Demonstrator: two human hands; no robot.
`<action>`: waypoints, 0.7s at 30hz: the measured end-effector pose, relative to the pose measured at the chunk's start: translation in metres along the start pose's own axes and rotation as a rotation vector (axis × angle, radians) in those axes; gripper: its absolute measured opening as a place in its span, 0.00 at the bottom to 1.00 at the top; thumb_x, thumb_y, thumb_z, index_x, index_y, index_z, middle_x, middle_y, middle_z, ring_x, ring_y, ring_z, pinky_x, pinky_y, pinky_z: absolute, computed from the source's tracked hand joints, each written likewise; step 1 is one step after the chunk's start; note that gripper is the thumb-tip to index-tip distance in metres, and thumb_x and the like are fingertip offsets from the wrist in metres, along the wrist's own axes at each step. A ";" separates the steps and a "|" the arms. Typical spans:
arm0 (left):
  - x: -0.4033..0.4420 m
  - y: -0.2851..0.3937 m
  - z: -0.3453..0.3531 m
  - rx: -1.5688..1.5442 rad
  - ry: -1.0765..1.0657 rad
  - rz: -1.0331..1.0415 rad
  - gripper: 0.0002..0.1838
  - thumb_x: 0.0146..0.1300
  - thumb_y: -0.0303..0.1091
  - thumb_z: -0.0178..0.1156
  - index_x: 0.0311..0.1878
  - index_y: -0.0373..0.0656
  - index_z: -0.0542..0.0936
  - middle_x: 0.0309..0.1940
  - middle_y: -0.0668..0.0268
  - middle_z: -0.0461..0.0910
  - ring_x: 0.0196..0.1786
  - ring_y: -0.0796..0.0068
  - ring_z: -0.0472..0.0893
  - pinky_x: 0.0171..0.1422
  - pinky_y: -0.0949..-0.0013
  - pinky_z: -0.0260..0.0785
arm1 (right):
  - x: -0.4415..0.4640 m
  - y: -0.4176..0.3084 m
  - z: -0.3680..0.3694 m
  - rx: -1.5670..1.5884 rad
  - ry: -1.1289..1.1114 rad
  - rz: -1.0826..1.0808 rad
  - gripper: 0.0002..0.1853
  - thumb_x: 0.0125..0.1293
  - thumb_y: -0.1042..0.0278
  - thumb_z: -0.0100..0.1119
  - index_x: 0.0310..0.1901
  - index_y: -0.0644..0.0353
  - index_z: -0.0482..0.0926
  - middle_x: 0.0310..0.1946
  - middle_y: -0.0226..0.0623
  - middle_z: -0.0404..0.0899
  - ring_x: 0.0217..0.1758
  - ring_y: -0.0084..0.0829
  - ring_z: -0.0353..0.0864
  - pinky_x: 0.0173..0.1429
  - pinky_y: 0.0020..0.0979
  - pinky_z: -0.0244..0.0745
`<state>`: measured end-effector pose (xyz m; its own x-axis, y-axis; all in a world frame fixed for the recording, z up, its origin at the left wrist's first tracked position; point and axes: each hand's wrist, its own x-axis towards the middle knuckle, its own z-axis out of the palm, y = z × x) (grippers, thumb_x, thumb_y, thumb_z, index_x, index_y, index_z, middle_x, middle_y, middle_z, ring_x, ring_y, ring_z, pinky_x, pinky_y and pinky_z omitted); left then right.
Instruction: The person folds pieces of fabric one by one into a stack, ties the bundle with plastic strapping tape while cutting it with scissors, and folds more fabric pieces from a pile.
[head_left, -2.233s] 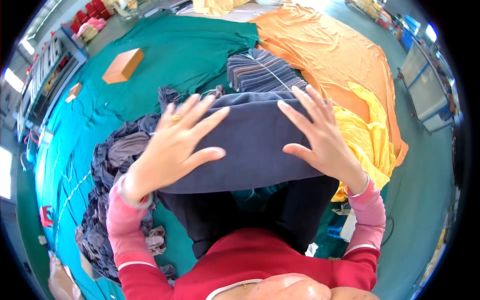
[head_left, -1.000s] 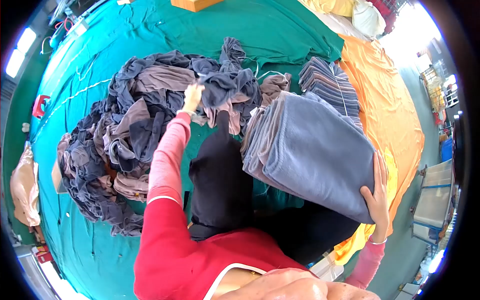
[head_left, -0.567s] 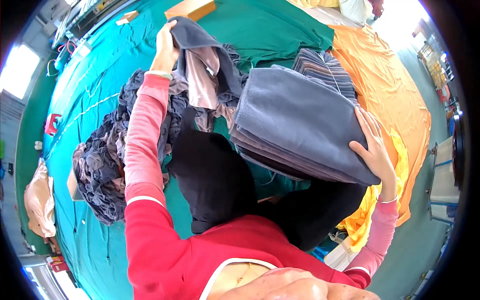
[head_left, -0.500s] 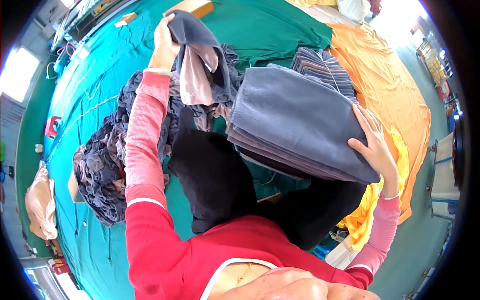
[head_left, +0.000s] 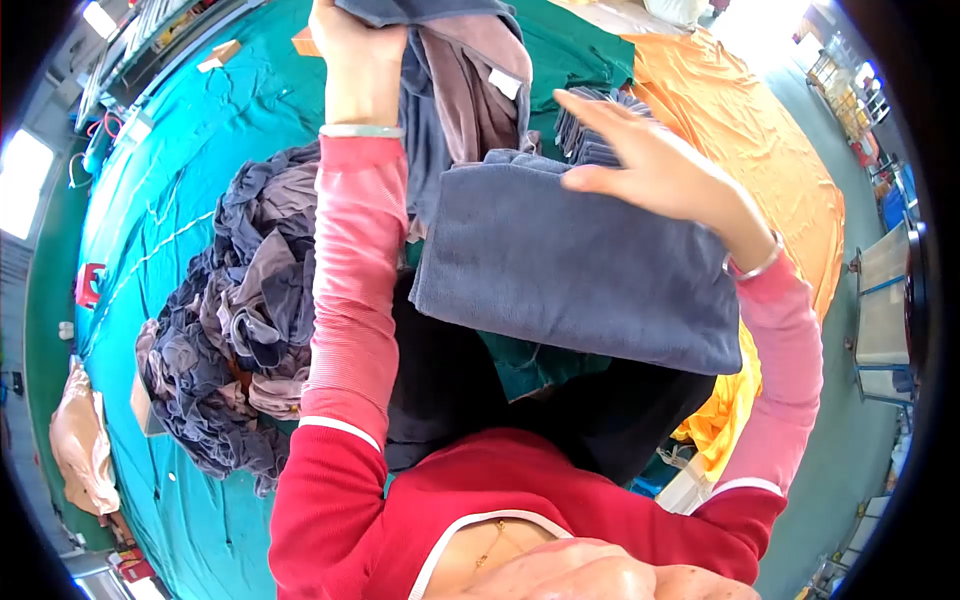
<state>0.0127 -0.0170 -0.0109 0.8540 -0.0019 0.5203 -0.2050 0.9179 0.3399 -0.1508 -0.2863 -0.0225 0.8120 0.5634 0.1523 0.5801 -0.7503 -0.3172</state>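
Left hand (head_left: 362,55): raised near the far side of the green sheet (head_left: 165,235), fingers closed on the hanging cloth (head_left: 465,75). That cloth is grey outside with a mauve side showing, white tag (head_left: 504,83) on its right part. It drops down behind the folded grey cloth (head_left: 575,260); top end is cut off by the frame.

Right hand (head_left: 655,165): fingers open, thumb apart from the rest, palm over the far right part of the folded grey cloth. Holds nothing. Contact between thumb and cloth: can't tell.

Folded grey cloth lies flat across the person's lap, black trousers (head_left: 440,370) under it. Near edge slants, right end lower in view. More folded layers show at its far edge; count not readable.

Around it: crumpled heap of grey and mauve cloths (head_left: 215,335) on the green sheet, left of the left arm. Pile of folded cloths (head_left: 577,145) just past the lap's far side, partly behind the right hand. Orange sheet (head_left: 745,135) spreads to the right of that pile. Yellow cloth (head_left: 728,420) sits by the right thigh, below the folded cloth's right corner. Small block (head_left: 218,55) at the green sheet's far left edge, red item (head_left: 90,285) at its left edge.
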 end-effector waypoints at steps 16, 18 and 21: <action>0.008 -0.041 0.008 -0.155 0.062 -0.145 0.14 0.63 0.36 0.46 0.34 0.40 0.80 0.33 0.60 0.83 0.39 0.62 0.82 0.50 0.60 0.74 | 0.050 0.028 0.043 0.093 0.086 0.268 0.40 0.62 0.42 0.56 0.65 0.67 0.60 0.59 0.56 0.69 0.64 0.47 0.67 0.66 0.37 0.62; 0.014 -0.044 -0.001 -0.161 0.046 -0.147 0.14 0.63 0.35 0.46 0.34 0.40 0.80 0.33 0.61 0.83 0.39 0.62 0.82 0.50 0.60 0.74 | 0.081 0.052 0.049 0.347 0.092 0.287 0.39 0.62 0.45 0.59 0.66 0.65 0.60 0.63 0.48 0.67 0.67 0.36 0.66 0.67 0.31 0.61; 0.022 -0.045 -0.019 -0.180 0.071 -0.170 0.14 0.64 0.35 0.46 0.33 0.41 0.80 0.32 0.61 0.83 0.39 0.62 0.82 0.50 0.60 0.74 | 0.103 0.034 0.043 0.616 0.157 0.239 0.37 0.63 0.42 0.56 0.66 0.58 0.62 0.62 0.38 0.68 0.66 0.34 0.66 0.64 0.37 0.63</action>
<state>0.0499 -0.0510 -0.0297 0.9017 -0.1402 0.4089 0.0275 0.9626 0.2694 -0.0499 -0.2388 -0.0576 0.9402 0.3146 0.1307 0.2783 -0.4882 -0.8272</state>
